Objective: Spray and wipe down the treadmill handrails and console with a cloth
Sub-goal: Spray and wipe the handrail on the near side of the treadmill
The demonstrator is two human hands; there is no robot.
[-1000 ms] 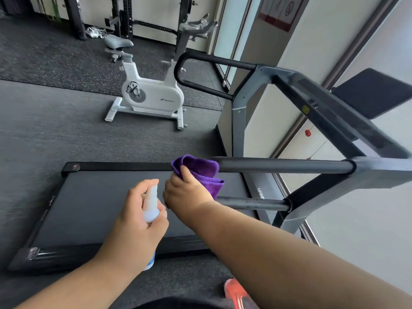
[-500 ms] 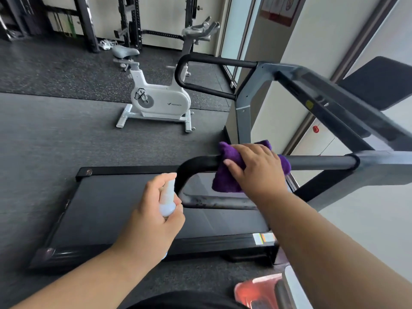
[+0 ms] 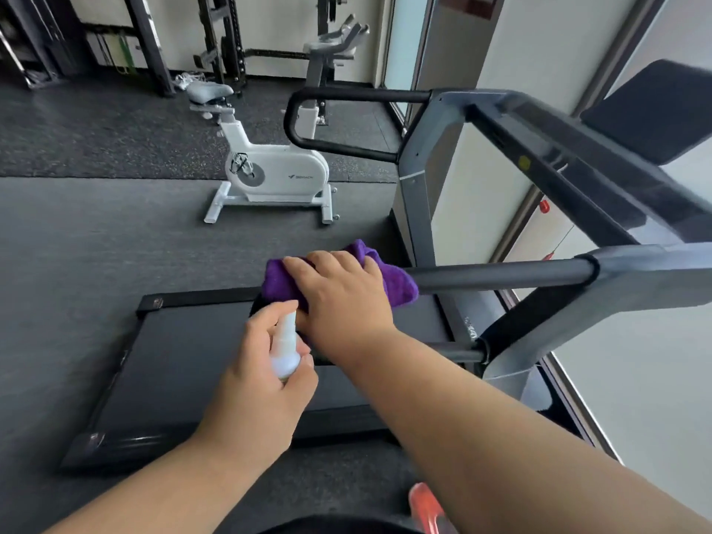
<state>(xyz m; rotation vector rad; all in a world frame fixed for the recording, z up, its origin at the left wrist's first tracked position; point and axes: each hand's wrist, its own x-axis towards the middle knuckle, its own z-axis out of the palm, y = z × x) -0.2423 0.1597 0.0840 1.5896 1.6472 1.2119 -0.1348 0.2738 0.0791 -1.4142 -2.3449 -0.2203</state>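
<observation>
Right hand (image 3: 343,298) is on the purple cloth (image 3: 397,285), palm down, fingers curled over it and clamping it around the near handrail (image 3: 501,274). The cloth wraps the rail at its left end, right where the bar bends down; purple shows on both sides of the hand and above the knuckles.

Left hand (image 3: 262,379) is wrapped around a small white spray bottle (image 3: 285,350), index finger resting on top of the nozzle. The bottle is upright, just near-left of the right hand, nozzle close to the cloth. Can't tell if any spray is coming out.

The near handrail runs right from the cloth into the grey frame (image 3: 635,271). Its lower bar (image 3: 462,355) passes under the right forearm. The far handrail (image 3: 346,96) loops out left from the far upright. The console (image 3: 655,109) is a dark panel at the far right, untouched. The black treadmill belt (image 3: 185,360) lies below both hands.

Behind the treadmill: a white exercise bike (image 3: 269,171) on the dark floor, black racks (image 3: 219,36) along the far wall. An orange-red shoe (image 3: 425,508) sits at the near bottom edge.
</observation>
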